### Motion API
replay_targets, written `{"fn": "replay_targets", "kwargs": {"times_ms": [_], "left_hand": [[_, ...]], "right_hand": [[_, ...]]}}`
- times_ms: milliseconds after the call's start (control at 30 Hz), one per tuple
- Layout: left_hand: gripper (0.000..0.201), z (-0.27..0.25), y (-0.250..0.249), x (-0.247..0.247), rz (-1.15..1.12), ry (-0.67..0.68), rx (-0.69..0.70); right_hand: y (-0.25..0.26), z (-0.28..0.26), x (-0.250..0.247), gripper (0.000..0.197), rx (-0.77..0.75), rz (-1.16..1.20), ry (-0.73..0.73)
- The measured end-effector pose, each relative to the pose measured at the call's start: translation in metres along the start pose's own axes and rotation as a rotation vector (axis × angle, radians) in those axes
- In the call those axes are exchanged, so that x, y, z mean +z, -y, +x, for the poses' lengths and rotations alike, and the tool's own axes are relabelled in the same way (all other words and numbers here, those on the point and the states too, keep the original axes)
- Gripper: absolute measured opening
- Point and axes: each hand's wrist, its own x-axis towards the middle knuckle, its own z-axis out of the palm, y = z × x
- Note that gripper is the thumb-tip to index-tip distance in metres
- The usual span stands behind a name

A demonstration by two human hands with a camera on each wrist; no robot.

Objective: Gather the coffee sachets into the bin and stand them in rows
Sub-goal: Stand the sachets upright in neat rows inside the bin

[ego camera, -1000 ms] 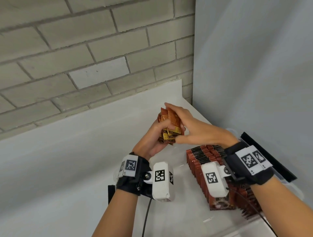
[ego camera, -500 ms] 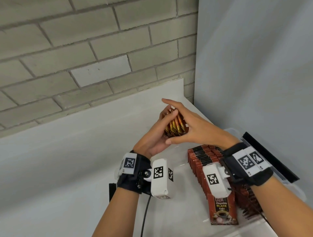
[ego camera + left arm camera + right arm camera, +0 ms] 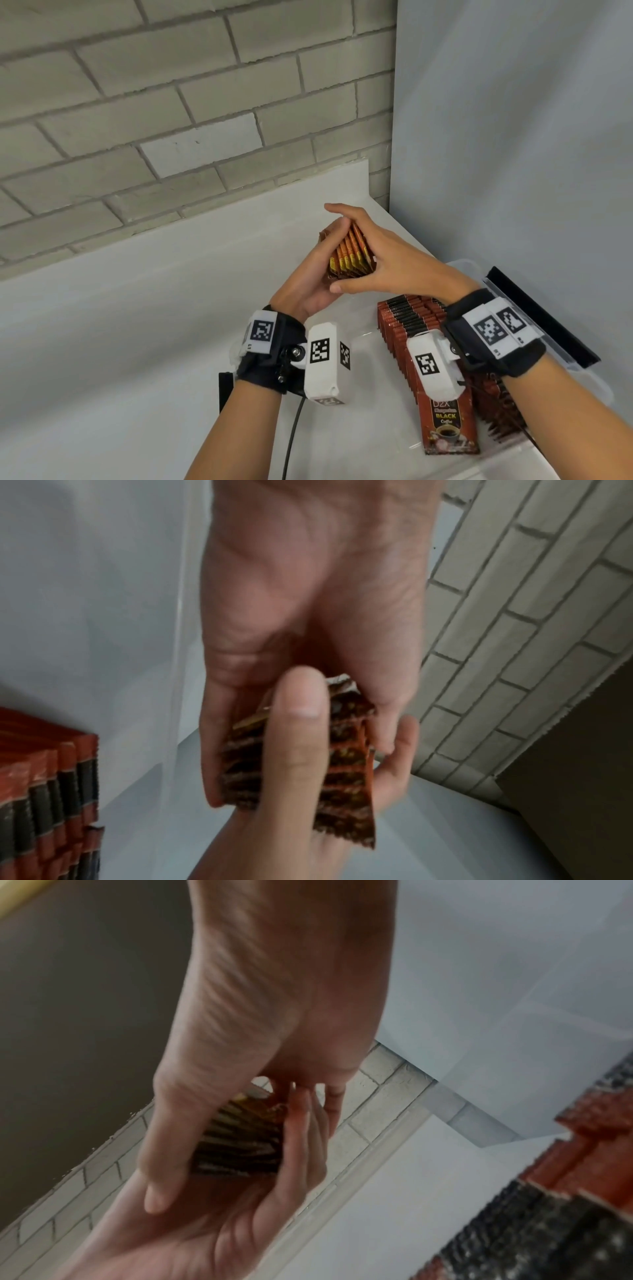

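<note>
Both hands press a sachet stack above the table.

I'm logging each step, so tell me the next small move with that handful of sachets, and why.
Probably lower the squared-up bundle of sachets, pressed between the left hand and right hand, into the clear bin, next to the row already standing there.

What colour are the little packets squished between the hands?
Orange and yellow with dark brown edges. The packets show best in the head view.
</note>
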Motion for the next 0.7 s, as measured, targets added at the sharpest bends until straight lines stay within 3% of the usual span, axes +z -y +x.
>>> {"fn": "replay_targets", "kwargs": {"times_ms": [167,400,567,700], "left_hand": [[0.079,0.004,0.0007,-0.0034,-0.006,-0.053,-0.007],[0.086,0.0073,0.0038,0.0025,0.072,-0.042,0.003],[0.064,0.0045,0.0048,-0.0022,0.071,0.014,-0.025],[0.027,0.0026,0.004,-0.0031,0.041,0.112,-0.021]], "right_hand": [[-0.0002,-0.0009,0.0024,0.108,0.091,-0.073,-0.022],[0.0015,-0.0006,0.0011,0.108,0.074,-0.021,-0.036],[-0.0014,-0.0016,-0.0011,0.109,0.073,-0.093,-0.05],[-0.0069,0.0,-0.0018,0.111,0.077,-0.115,-0.056]]}}
